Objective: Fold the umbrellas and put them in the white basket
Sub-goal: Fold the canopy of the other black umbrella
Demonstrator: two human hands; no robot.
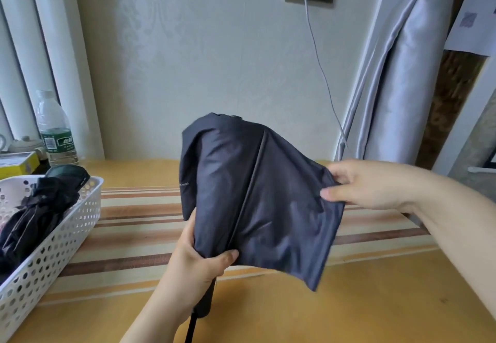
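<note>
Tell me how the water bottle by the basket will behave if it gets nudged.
The bottle stands upright, tall and narrow, so a nudge high up would probably tip it. Only a little water shows at the bottom, so it is likely light and slides easily. Once down, its round body would likely roll on the table.

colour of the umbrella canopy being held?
Dark navy-grey canopy, plain; head view.

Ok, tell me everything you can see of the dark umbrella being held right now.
The dark umbrella is collapsed but not wrapped: its navy-grey fabric canopy hangs loose and creased, one seam running down the middle. It is held above the table, tip pointing away. The left hand grips it at the canopy's base, above the black handle and its strap; the right hand pinches one fabric edge, pulling it outward.
</note>
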